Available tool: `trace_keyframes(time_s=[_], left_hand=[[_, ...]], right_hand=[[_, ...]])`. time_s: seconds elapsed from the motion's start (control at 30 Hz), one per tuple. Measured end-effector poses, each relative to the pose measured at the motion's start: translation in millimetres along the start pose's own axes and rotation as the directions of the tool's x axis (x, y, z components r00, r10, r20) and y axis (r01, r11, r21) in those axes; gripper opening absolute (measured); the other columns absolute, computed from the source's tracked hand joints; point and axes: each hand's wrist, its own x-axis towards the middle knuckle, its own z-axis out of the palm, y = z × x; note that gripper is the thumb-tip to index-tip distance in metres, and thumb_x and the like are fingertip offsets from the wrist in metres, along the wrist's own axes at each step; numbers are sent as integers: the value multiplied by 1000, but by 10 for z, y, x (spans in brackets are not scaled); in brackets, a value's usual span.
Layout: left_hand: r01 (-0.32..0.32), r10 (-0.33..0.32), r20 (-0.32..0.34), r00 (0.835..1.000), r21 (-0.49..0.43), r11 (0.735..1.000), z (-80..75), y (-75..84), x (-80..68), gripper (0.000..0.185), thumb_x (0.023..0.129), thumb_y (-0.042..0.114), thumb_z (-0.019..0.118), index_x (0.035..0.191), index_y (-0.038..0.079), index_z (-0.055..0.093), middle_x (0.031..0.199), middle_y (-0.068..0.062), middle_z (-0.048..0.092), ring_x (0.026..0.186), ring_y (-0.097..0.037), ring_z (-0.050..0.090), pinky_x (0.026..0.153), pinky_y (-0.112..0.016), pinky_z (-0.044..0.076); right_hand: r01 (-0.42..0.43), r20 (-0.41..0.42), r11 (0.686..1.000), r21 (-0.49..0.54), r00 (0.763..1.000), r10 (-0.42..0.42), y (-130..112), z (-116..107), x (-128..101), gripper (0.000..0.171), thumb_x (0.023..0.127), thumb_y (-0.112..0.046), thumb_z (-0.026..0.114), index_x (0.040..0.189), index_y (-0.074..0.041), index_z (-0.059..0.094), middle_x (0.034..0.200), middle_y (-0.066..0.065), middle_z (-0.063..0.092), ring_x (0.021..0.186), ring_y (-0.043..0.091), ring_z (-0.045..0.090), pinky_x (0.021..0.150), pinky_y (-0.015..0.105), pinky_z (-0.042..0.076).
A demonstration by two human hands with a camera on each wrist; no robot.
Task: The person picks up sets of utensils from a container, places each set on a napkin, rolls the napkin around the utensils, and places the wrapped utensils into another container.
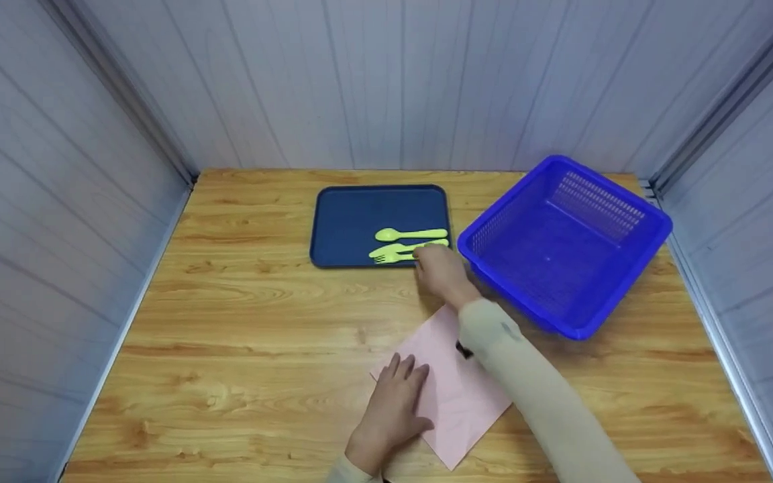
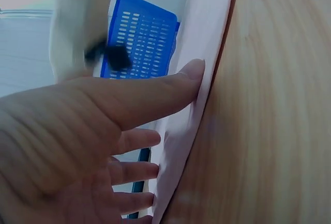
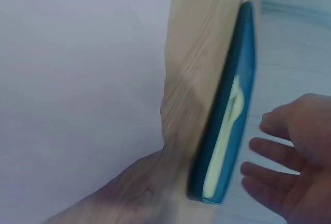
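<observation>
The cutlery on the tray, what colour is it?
Light yellow-green: the spoon and fork lie on the dark blue tray, clearest in the head view.

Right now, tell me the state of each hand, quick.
Left hand: open, fingers flat on the pink paper.
Right hand: open, empty, fingers spread beside the green cutlery on the tray.

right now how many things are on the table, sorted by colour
Yellow-green: 3, the spoon, fork and a third utensil that looks like a knife, all on the tray
Dark blue: 1, the tray
Bright blue: 1, the basket
Pink: 1, the paper sheet under the left hand
Total: 6
</observation>
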Motion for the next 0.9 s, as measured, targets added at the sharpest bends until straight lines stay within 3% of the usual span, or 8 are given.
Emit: trace_keyframes(time_s=[0.2, 0.5, 0.6, 0.8, 0.9], left_hand=[[-8, 8, 12, 1000, -8, 1000, 33, 64, -1, 84, 62, 36, 90, 133, 6, 56, 140, -23, 46, 133, -48, 34, 107, -59, 30], [-17, 18, 28, 999, -44, 999, 31, 65, -6, 84, 63, 35, 90, 134, 7, 54, 142, -23, 44, 134, -49, 31, 105, -61, 31], [-9, 11, 25, 1000, -51, 999, 23, 44, -2, 83, 64, 34, 90, 134, 7, 54, 142, -23, 43, 135, -49, 31, 105, -61, 31], [7, -5, 37, 999, -60, 998, 17, -10, -7, 83, 64, 33, 89, 134, 7, 54, 143, -24, 43, 135, -50, 30, 105, -63, 29], [12, -10, 42, 999, -66, 998, 21, -39, -13, 82, 64, 33, 89, 134, 6, 54, 143, -24, 42, 135, -50, 29, 106, -63, 28]], right_hand=[[-56, 158, 998, -19, 986, 58, 143, 111, 362, 23, 92, -2, 57, 104, -11, 74, 102, 2, 71, 95, 22, 65, 83, 42, 53], [-59, 144, 998, -20, 988, 61, 274, 109, 434, 16, 89, -2, 59, 83, -12, 71, 80, 0, 65, 79, 19, 59, 73, 43, 52], [-14, 159, 1000, -15, 987, 16, 272, 108, 465, 18, 90, 0, 56, 85, -11, 70, 81, 2, 64, 78, 20, 57, 71, 42, 52], [86, 198, 996, -35, 977, -78, 268, 147, 516, 17, 91, -6, 61, 101, -10, 74, 95, 5, 69, 91, 24, 60, 81, 41, 52], [102, 193, 994, -37, 977, -93, 262, 194, 512, 13, 92, -8, 60, 99, -9, 71, 91, 5, 68, 85, 23, 61, 78, 41, 52]])
